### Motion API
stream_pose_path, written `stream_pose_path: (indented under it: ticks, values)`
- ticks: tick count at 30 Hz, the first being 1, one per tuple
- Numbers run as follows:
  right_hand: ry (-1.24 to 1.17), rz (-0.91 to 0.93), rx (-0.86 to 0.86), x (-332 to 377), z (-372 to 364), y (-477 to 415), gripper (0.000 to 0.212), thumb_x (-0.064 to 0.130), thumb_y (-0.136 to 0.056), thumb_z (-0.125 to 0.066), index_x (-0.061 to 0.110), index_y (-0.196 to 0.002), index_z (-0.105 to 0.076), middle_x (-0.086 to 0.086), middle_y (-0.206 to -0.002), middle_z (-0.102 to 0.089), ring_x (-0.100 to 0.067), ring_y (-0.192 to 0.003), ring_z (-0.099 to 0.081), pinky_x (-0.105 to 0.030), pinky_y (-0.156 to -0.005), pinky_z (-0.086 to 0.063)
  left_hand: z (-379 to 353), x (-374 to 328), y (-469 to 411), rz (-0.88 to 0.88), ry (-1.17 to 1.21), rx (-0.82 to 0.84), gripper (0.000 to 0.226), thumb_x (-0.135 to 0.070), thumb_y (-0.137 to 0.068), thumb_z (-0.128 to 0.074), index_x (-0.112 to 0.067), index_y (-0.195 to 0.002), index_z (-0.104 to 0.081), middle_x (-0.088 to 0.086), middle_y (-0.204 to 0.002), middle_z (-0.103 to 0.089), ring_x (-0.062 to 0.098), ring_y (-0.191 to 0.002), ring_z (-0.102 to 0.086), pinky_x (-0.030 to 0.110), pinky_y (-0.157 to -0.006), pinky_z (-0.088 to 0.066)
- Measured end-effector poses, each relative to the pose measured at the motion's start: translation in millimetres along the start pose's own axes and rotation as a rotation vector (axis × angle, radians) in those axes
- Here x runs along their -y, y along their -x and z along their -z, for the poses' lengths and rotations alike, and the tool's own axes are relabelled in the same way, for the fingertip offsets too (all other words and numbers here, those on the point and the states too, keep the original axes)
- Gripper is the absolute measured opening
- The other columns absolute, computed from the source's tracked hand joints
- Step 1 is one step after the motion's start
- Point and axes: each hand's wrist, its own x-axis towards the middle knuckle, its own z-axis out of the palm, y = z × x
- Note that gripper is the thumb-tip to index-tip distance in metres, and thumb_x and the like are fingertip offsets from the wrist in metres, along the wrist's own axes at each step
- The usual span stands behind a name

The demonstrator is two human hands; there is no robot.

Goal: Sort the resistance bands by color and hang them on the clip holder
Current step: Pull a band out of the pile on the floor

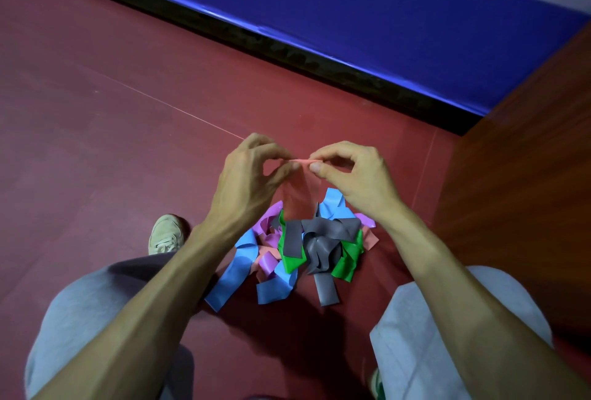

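Inspector: Hand status?

Technician: Left hand [252, 175] and right hand [355, 175] are raised side by side, fingertips nearly meeting. Each pinches the upper edge of one salmon-pink band [299, 188] between thumb and forefinger. The other fingers are loosely curled.

Inspector: Position of the held band?

Technician: It hangs down from the two pinch points, thin and half see-through against the dark red floor [128, 111]. Its lower end drops toward the pile of bands [300, 246]; whether it touches the pile cannot be told.

Inspector: Pile location and contents?

Technician: On the floor, directly beneath the hands, tangled. Grey bands [323, 236] lie on top at centre, with green bands [292, 263] under and beside them. Blue bands [233, 275] sit at the left and on the far side, and purple bands [268, 261] at the left. More pink strips show at the edges.

Inspector: Surroundings?

Technician: Beige shoe [166, 233] on the floor left of the pile. Blue wall padding [351, 15] runs beyond it. Wooden panel [527, 159] stands at the right.
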Motion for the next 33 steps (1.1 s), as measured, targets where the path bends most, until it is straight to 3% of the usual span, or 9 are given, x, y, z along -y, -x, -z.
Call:
stream_pose_path:
  ticks: [5, 9, 12, 14, 16, 19, 28, 30, 33]
  values:
    - [-0.161, -0.081, 0.222, -3, 3, 0, 0.032, 0.01, -0.079, -0.076, 0.02, -0.107, -0.064, 0.004, -0.104, -0.068, -0.002, -0.096, -0.063, -0.018, -0.091, -0.048, 8, -5, 1, 0.01, 0.145, 0.123, 0.008, -0.022, -0.089, -0.066, -0.015, -0.09, -0.067, -0.005, -0.075, -0.069, 0.011, -0.069, -0.064, 0.029, -0.064, -0.05]
    - [-0.179, -0.11, 0.295, 3, 5, 3, 0.016, 0.02, -0.089, -0.066, 0.013, -0.104, -0.065, 0.011, -0.089, -0.064, 0.009, -0.081, -0.059, -0.011, -0.08, -0.044, 16, -9, 3, 0.031, 0.297, 0.122, 0.003, -0.013, -0.092, -0.061, -0.011, -0.09, -0.061, -0.008, -0.07, -0.064, 0.007, -0.064, -0.062, 0.018, -0.063, -0.049]
    - [-0.155, -0.149, 0.329, 6, 2, 5, 0.065, 0.062, -0.085, -0.052, -0.002, -0.091, -0.062, 0.003, -0.08, -0.058, -0.007, -0.079, -0.053, -0.031, -0.078, -0.044, 21, -7, 2, 0.115, 0.414, 0.078, 0.007, -0.013, -0.093, -0.06, -0.014, -0.086, -0.061, -0.009, -0.065, -0.063, 0.006, -0.061, -0.061, 0.02, -0.063, -0.053]
    - [-0.161, -0.161, 0.36, 8, 0, 6, 0.085, 0.074, -0.078, -0.047, -0.01, -0.085, -0.052, -0.002, -0.075, -0.045, -0.013, -0.071, -0.042, -0.033, -0.068, -0.035, 24, -3, 1, 0.179, 0.476, 0.023, 0.012, -0.014, -0.094, -0.059, -0.019, -0.083, -0.063, -0.011, -0.061, -0.064, 0.007, -0.06, -0.061, 0.026, -0.063, -0.056]
    - [-0.131, -0.16, 0.408, 8, -2, 7, 0.067, 0.066, -0.079, -0.054, 0.0, -0.075, -0.05, 0.0, -0.07, -0.04, -0.012, -0.067, -0.037, -0.03, -0.064, -0.031, 27, -2, -1, 0.23, 0.526, -0.022, 0.013, -0.015, -0.095, -0.057, -0.018, -0.085, -0.065, -0.011, -0.063, -0.063, 0.007, -0.062, -0.061, 0.027, -0.061, -0.057]
    - [-0.164, -0.183, 0.436, 1, -9, 7, 0.033, 0.036, -0.082, -0.068, 0.003, -0.09, -0.064, 0.005, -0.082, -0.06, -0.005, -0.078, -0.054, -0.026, -0.076, -0.044, 30, -5, -2, 0.273, 0.589, -0.075, 0.014, -0.015, -0.097, -0.054, -0.012, -0.091, -0.067, -0.004, -0.069, -0.063, 0.008, -0.064, -0.061, 0.024, -0.059, -0.055]
    - [-0.081, -0.177, 0.351, -6, -19, 5, 0.012, -0.001, -0.084, -0.068, -0.008, -0.092, -0.063, -0.006, -0.074, -0.059, -0.012, -0.07, -0.056, -0.029, -0.073, -0.052, 35, -5, -5, 0.331, 0.649, -0.17, 0.035, -0.025, -0.1, -0.047, -0.012, -0.07, -0.056, 0.0, -0.059, -0.053, 0.014, -0.058, -0.054, 0.032, -0.058, -0.056]
    - [-0.101, -0.206, 0.336, -6, -19, 5, 0.012, -0.003, -0.082, -0.069, -0.007, -0.092, -0.064, -0.008, -0.078, -0.063, -0.017, -0.072, -0.061, -0.036, -0.076, -0.054, 35, -4, -6, 0.358, 0.66, -0.216, 0.04, -0.028, -0.101, -0.046, -0.011, -0.066, -0.052, 0.003, -0.06, -0.051, 0.015, -0.057, -0.053, 0.03, -0.055, -0.054]
    - [-0.121, -0.212, 0.335, -5, -19, 4, 0.012, -0.003, -0.082, -0.07, -0.004, -0.092, -0.065, -0.006, -0.076, -0.064, -0.013, -0.07, -0.06, -0.028, -0.072, -0.053, 34, -1, -7, 0.418, 0.73, -0.258, 0.044, -0.033, -0.101, -0.044, -0.012, -0.062, -0.049, 0.004, -0.059, -0.048, 0.015, -0.056, -0.051, 0.032, -0.054, -0.055]
